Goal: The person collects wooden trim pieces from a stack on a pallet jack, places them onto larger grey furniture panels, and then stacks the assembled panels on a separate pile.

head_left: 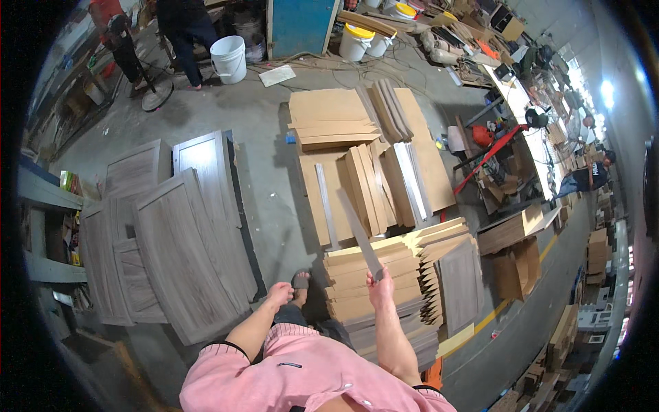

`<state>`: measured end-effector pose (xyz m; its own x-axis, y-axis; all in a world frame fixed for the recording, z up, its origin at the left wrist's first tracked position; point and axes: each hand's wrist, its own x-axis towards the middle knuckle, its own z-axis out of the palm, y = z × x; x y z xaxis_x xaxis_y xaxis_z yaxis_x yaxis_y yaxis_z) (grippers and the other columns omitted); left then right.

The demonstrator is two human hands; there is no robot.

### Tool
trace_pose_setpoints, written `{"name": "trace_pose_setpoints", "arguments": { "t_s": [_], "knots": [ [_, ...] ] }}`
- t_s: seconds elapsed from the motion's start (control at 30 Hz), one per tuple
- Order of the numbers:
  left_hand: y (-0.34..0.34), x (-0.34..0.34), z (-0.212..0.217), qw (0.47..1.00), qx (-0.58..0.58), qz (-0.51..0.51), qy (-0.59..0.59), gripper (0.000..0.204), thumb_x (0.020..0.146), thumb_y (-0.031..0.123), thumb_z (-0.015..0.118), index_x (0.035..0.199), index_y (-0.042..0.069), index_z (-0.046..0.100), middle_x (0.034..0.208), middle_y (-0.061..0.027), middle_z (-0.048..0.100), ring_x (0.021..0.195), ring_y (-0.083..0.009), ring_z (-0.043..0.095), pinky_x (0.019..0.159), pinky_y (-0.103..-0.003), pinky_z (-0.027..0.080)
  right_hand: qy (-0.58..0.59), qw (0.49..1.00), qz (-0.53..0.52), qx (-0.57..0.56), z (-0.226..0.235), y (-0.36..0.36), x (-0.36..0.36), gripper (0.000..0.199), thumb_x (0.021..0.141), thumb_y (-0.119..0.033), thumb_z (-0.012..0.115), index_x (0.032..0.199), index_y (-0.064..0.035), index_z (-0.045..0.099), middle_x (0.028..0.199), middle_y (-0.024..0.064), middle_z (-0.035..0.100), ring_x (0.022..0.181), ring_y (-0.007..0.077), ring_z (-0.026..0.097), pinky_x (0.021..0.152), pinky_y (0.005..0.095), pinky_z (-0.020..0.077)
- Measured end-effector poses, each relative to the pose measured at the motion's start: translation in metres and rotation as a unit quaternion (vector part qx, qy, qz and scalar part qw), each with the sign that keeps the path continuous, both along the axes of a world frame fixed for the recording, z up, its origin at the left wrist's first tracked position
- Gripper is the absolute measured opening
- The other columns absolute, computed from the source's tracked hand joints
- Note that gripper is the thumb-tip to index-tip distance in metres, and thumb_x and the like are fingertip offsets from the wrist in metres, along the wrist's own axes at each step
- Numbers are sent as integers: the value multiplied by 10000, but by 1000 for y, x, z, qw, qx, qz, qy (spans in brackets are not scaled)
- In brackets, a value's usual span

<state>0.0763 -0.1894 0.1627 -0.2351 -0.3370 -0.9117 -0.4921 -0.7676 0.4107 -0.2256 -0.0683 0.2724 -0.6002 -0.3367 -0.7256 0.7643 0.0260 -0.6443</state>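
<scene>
Strip (pixel 360 233) of grey wood at centre frame, clamped in the right hand (pixel 379 287) above stacked panels (pixel 357 278); left hand (pixel 279 295) open, empty.

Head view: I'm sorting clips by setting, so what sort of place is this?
Likely a woodworking or furniture shop: stacks of cut boards on the concrete floor, grey door panels laid out, a cluttered workbench. The right hand holds a grey strip.
</scene>
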Motion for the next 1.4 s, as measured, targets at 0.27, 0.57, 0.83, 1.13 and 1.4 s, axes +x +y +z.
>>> {"name": "trace_pose_setpoints", "arguments": {
  "t_s": [0.27,0.57,0.83,1.13,1.4],
  "knots": [
    [4,-11,6,1000,5,-28,3,333,959,323,503,1230,132,543,1101,-36,660,914,-166,627,754,-348,489,118,992,-1,32,-7,-8,-19,309,985,-189,501,1237,-24,572,927,44,578,749,127,559,657,231,468],
    [-9,-2,3,1000,-28,-7,-3,308,934,272,518,1194,117,575,1014,-27,665,821,-130,614,638,-290,467,566,784,198,160,-12,-49,-51,497,925,-214,585,1359,0,473,1352,218,426,1245,343,421,1028,436,363],
    [8,16,-7,999,-18,-14,-30,308,945,291,518,1192,115,571,1054,-27,664,849,-147,627,652,-297,476,399,725,461,319,-87,55,26,603,809,-376,673,1328,-103,532,1423,246,399,1331,386,352,1112,461,296],
    [20,4,-34,993,8,-112,-42,284,936,270,522,1159,112,599,1009,-22,671,791,-131,622,608,-282,467,118,889,179,405,-97,269,106,386,834,-245,665,1149,-21,656,1016,121,697,965,225,642,880,316,490],
    [23,-27,-41,975,-47,-215,2,274,935,282,530,1133,106,600,976,-19,671,754,-118,613,590,-281,461,91,910,65,399,-99,326,159,379,890,-222,632,1199,-2,624,1006,85,681,854,149,627,798,274,500]
  ]
}}
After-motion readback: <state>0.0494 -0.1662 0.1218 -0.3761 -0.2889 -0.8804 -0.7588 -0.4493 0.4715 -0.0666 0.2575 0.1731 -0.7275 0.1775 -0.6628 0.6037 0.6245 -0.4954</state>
